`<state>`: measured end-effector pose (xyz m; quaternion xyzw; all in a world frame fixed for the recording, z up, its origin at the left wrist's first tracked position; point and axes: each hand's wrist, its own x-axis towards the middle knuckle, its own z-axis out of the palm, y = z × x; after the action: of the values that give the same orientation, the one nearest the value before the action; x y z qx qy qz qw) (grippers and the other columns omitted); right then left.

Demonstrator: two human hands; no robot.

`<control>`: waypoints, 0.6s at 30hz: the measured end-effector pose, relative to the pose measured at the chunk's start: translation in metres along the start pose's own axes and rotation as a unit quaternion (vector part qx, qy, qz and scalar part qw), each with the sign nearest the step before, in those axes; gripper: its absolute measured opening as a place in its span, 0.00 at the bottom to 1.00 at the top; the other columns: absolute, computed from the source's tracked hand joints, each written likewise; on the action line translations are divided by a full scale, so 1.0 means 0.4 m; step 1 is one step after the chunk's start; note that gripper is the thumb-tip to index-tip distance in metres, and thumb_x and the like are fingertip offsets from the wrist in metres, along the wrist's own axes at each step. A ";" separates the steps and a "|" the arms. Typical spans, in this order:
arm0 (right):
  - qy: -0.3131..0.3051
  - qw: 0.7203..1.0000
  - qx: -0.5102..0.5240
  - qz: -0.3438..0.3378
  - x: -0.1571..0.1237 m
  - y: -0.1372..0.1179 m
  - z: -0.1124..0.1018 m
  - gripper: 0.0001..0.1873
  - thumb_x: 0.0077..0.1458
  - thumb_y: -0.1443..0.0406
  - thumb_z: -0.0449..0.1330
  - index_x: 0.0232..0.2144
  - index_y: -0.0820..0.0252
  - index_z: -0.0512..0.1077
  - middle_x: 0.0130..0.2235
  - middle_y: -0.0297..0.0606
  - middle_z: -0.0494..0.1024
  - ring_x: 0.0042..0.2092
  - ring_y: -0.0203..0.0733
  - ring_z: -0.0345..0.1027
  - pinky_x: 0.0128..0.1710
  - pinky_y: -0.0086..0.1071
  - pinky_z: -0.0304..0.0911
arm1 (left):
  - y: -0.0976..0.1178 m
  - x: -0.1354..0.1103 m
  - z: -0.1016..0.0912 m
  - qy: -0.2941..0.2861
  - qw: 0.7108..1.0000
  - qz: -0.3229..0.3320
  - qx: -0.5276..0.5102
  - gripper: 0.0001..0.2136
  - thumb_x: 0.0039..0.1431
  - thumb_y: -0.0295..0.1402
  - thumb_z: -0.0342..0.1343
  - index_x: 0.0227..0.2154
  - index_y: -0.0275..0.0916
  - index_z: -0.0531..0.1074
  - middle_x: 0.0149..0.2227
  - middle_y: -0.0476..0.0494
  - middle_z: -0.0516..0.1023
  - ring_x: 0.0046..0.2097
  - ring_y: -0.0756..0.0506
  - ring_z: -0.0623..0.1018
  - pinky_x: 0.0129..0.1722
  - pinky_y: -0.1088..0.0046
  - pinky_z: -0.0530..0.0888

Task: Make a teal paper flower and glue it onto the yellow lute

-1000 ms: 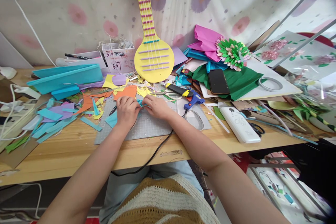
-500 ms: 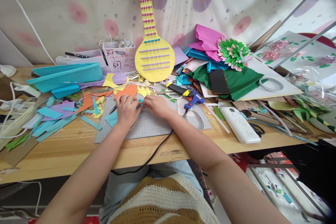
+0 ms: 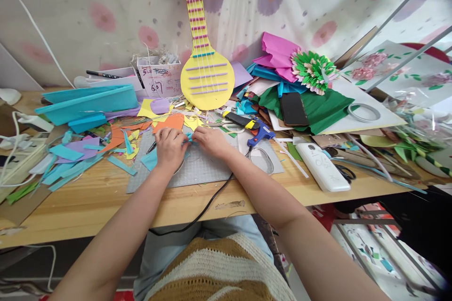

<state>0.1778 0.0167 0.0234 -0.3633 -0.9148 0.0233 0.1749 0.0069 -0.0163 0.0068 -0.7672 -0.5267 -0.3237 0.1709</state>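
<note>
Over a grey cutting mat point(image 3: 219, 169), my left hand point(image 3: 171, 147) and my right hand point(image 3: 209, 141) meet, fingertips almost touching. Both are closed on a small piece of blue paper point(image 3: 189, 137); most of it is hidden by the fingers. A flat piece of blue paper point(image 3: 150, 160) lies on the mat beside my left hand, with a dark pen point(image 3: 151, 147) near it. Just behind the hands is an orange paper piece point(image 3: 169, 122). To the right of my right hand lie a yellow-and-black utility knife point(image 3: 242, 120) and a blue glue gun point(image 3: 260, 133).
A yellow paper lute point(image 3: 207, 82) stands upright at the back. Blue paper strips point(image 3: 70, 169) and scraps cover the left side. A phone point(image 3: 294, 109) rests on green paper point(image 3: 325, 113). Tape rolls, a white power bank point(image 3: 322, 167) and black-handled scissors point(image 3: 345, 173) lie on the right.
The view has shifted very slightly. Both hands stay in the same place, still closed on the blue paper; nothing else has visibly moved.
</note>
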 end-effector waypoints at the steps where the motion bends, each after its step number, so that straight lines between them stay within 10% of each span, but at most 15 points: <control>1: 0.004 1.000 0.001 -0.002 -0.001 -0.001 -0.001 0.12 0.62 0.65 0.48 0.39 0.60 0.71 0.41 0.40 0.70 0.41 0.37 0.63 0.34 0.29 0.52 | 0.001 0.000 0.000 0.002 1.000 0.000 -0.002 0.02 0.50 0.32 0.58 0.25 0.43 0.71 0.32 0.45 0.75 0.42 0.40 0.69 0.47 0.57 0.59; 18: 0.015 0.999 0.001 0.040 -0.001 -0.018 0.008 0.11 0.60 0.64 0.50 0.35 0.60 0.71 0.38 0.39 0.71 0.38 0.36 0.64 0.30 0.28 0.49 | 0.020 -0.003 0.002 0.002 1.000 -0.007 0.020 0.02 0.50 0.33 0.58 0.27 0.42 0.71 0.33 0.44 0.74 0.42 0.40 0.68 0.48 0.57 0.58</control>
<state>0.1723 0.0111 0.0215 -0.3997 -0.8968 0.0251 0.1880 0.0141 -0.0197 0.0058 -0.7591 -0.5382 -0.3159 0.1852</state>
